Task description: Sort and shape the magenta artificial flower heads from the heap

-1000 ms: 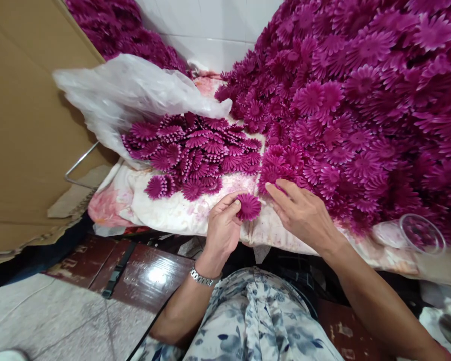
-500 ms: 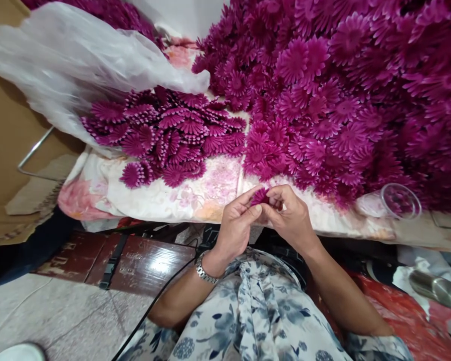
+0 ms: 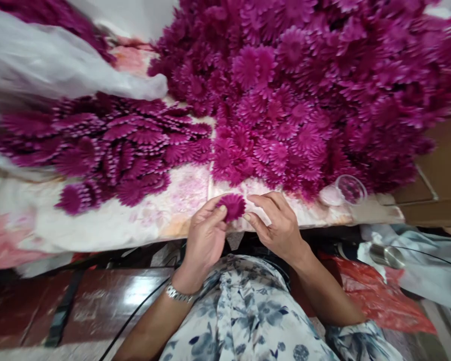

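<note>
Between thumb and fingers, my left hand [image 3: 206, 228] pinches a magenta artificial flower head [image 3: 233, 207] over the table's front edge. Just right of that flower is my right hand [image 3: 276, 223], its thumb and index finger apart with nothing visible between them. The fingertips come close to the petals; I cannot tell if they touch. Beyond the hands rises a big heap of magenta flower heads [image 3: 285, 110]. To its left lies a smaller pile of stacked magenta petal pieces [image 3: 120, 140].
A floral cloth [image 3: 135, 225] covers the table. White plastic sheeting [image 3: 78, 60] lies over the left pile. A clear plastic cup [image 3: 349, 190] lies on its side near the right front edge. Below right are a metal cylinder [image 3: 387, 255] and a red plastic bag [image 3: 379, 296].
My right hand has come away from the flower and its fingers have parted. The flower now shows whole in my left hand. The camera view has turned to the right.
</note>
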{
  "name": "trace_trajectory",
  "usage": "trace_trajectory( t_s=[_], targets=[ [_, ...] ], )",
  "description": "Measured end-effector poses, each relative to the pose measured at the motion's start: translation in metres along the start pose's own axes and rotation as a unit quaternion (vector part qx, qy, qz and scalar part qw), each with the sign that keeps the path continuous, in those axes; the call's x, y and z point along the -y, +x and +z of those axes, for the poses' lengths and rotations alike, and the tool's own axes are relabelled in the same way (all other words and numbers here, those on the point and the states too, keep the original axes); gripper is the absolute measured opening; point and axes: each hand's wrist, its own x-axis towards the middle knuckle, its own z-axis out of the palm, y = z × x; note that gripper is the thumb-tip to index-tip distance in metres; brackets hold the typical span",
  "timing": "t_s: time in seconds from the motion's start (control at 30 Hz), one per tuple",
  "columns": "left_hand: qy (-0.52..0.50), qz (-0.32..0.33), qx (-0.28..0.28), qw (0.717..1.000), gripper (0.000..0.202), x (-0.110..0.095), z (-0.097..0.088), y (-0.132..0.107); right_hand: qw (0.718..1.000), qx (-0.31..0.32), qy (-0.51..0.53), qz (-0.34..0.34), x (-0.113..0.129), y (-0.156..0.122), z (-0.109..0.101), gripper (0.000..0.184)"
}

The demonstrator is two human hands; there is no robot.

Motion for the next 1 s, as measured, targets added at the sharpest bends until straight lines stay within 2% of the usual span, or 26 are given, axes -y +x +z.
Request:
trace_trajectory(
  t_s=[0.07,0.13,0.2,0.3,0.43,0.8,0.9,1.0],
  targets=[
    [-0.012,0.010,-0.022,1.000,0.017,-0.002,0.000,0.003,0.992,-0.059,-0.112,0.005,-0.015,-0.008,-0.027,0.025],
    [-0.018,0.006,-0.035,0.999,0.014,-0.004,0.001,0.006,0.968,-0.118,-0.220,0.034,-0.035,-0.019,-0.057,0.029],
    [-0.020,-0.002,-0.045,0.999,0.012,-0.004,0.003,0.009,0.940,-0.116,-0.313,0.074,-0.056,-0.032,-0.085,0.032],
    [-0.023,-0.007,-0.051,0.998,0.011,-0.001,0.007,0.009,0.915,-0.048,-0.383,0.116,-0.079,-0.046,-0.108,0.027],
    [-0.013,-0.013,-0.045,0.999,0.011,0.002,0.011,0.008,0.911,0.014,-0.383,0.152,-0.092,-0.049,-0.108,0.022],
    [0.004,-0.020,-0.040,0.999,0.010,0.004,0.011,0.009,0.924,0.046,-0.342,0.164,-0.101,-0.046,-0.107,0.019],
    [-0.004,-0.026,-0.036,0.999,0.011,0.005,0.013,0.009,0.930,0.044,-0.328,0.161,-0.100,-0.047,-0.111,0.021],
    [-0.007,-0.021,-0.036,0.999,0.012,0.006,0.013,0.007,0.938,0.002,-0.311,0.156,-0.096,-0.049,-0.117,0.027]
  ],
)
